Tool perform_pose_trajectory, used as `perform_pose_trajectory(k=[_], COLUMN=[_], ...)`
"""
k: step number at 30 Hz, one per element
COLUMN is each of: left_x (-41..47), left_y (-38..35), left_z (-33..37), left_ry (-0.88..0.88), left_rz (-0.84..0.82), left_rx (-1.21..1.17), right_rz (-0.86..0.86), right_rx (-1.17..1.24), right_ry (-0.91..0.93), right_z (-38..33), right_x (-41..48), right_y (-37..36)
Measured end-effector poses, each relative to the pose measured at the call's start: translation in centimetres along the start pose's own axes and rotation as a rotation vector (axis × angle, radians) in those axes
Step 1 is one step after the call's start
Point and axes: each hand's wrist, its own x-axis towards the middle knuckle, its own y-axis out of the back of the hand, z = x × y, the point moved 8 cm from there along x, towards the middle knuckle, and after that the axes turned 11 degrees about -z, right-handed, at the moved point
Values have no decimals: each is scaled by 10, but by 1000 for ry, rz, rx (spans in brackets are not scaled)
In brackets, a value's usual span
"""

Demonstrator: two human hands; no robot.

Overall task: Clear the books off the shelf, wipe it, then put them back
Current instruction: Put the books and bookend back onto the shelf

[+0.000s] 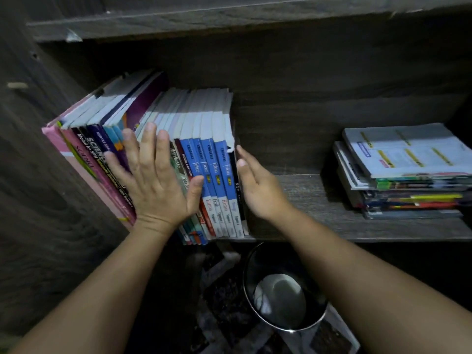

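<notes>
Row of upright colourful paperback books at left end of dark wooden shelf, spines toward person, leaning left. Left hand flat on row's spines, fingers straight. Right hand loosely open at row's right end; contact unclear. Flat book stack well right of row.

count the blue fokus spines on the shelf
4 spines, side by side at the right end of the upright row, between left hand and right hand; the left may hide more.
</notes>
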Motion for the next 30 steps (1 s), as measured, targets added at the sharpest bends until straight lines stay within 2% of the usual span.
perform_pose_trajectory(k=[2,5,7,13,17,23,26,30], left_x=[1,0,3,3,3,22,34,42], left_y=[11,33,39,4,-44,-85,-93,-95], left_z=[6,42,77,199,271,327,336,347], left_ry=[10,-74,-148,-304,-299,-383,-427,-583], left_rz=[4,15,-59,-518,-784,-814,-816,-797], left_rx=[-38,-151,-254,-399,-544,-561,-496,-371], right_rz=[-3,-6,1,72,68,138,183,225], right_rx=[-233,-808,-988,-998,-921,-905,-913,-917], right_ry=[-33,-87,-180,-498,-541,-486,-475,-455], right_z=[-9,-24,-21,44,77,98,102,104], right_x=[-15,-43,-63,-138,-146,-127,-121,-119], right_y=[24,72,117,228,262,271,279,281])
